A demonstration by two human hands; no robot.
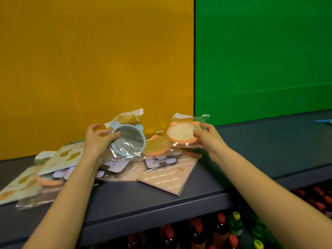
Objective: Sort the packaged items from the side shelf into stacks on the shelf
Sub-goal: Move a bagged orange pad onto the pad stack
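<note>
Below, hands [100, 139] partly hide the bagged mirrors [128, 141].

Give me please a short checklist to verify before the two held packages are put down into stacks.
1. Left hand grips the blue bear mirror: ok.
2. Right hand grips the orange bear mirror: ok.
3. The two held packages are apart, not tangled: ok.
4. Bare space on the shelf to the right for new stacks: ok.
5. Another orange mirror in the pile waits to be matched: ok.
6. Pile will stay put when released: cannot tell.
</note>
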